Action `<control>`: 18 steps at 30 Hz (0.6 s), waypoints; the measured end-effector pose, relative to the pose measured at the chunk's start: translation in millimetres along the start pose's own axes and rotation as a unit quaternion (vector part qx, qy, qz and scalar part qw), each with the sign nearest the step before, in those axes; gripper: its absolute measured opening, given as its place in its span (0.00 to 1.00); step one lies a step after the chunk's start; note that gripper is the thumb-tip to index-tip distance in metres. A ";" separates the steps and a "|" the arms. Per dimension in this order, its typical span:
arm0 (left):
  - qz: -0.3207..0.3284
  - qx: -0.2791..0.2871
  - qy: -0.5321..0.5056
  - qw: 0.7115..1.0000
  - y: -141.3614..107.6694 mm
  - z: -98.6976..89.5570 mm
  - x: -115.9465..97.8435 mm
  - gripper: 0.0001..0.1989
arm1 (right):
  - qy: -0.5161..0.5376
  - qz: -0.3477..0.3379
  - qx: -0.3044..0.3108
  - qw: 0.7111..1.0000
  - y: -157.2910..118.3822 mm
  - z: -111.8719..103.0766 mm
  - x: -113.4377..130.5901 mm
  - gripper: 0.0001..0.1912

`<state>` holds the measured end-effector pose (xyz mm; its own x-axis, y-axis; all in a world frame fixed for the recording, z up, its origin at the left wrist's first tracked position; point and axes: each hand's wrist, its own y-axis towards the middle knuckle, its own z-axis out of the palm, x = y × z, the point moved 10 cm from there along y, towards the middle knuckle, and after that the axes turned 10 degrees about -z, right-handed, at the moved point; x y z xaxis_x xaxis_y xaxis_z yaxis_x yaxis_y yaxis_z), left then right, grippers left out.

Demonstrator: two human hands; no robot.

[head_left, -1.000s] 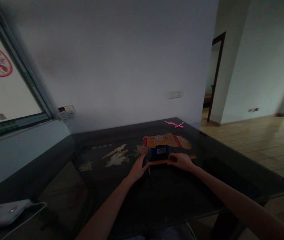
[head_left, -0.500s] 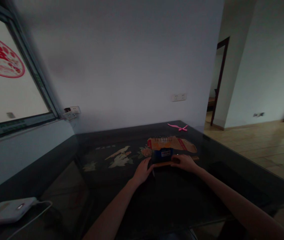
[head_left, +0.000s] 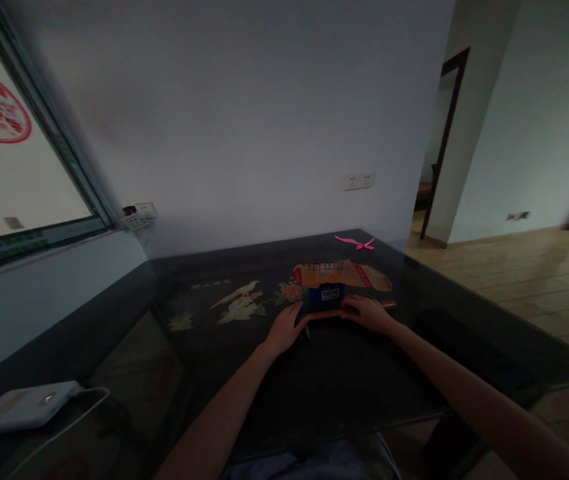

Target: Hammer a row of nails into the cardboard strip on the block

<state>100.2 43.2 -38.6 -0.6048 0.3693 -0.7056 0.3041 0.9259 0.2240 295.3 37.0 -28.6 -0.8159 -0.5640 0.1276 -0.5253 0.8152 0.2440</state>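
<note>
A thin brown stick (head_left: pixel 325 313) lies crosswise on the dark table, in front of a small blue box (head_left: pixel 325 294). My left hand (head_left: pixel 284 329) is at the stick's left end, the thumb against it and the fingers stretched forward. Bent over the stick farther right are the fingers of my right hand (head_left: pixel 368 313), closed on it; its right end sticks out beyond the hand. A small pointed grey thing (head_left: pixel 307 332) shows just under my left thumb. Behind the box lies a tan and red flat piece (head_left: pixel 364 275), with a dark wire rack (head_left: pixel 325 266) beside it.
A pink ribbon-like thing (head_left: pixel 359 243) lies at the table's far edge. A white device with a cable (head_left: pixel 27 407) sits at the near left. A dark flat object (head_left: pixel 469 347) rests right of my right arm. The table (head_left: pixel 244 413) bears a bird and flower picture.
The whole view has shifted, so the table and things sit slightly higher. My hands stay at the stick; the fingers of the right hand lie a little flatter over it.
</note>
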 end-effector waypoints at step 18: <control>-0.011 0.017 0.041 0.999 0.2 11.8 6.7 0.35 | -0.005 -0.014 0.021 1.000 1.1 1.2 -4.9 0.15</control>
<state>104.9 44.9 -51.2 -0.6699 0.3558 -0.6517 0.3146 0.9310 0.1849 298.5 40.9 -30.1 -0.8028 -0.5856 0.1121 -0.5575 0.8040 0.2070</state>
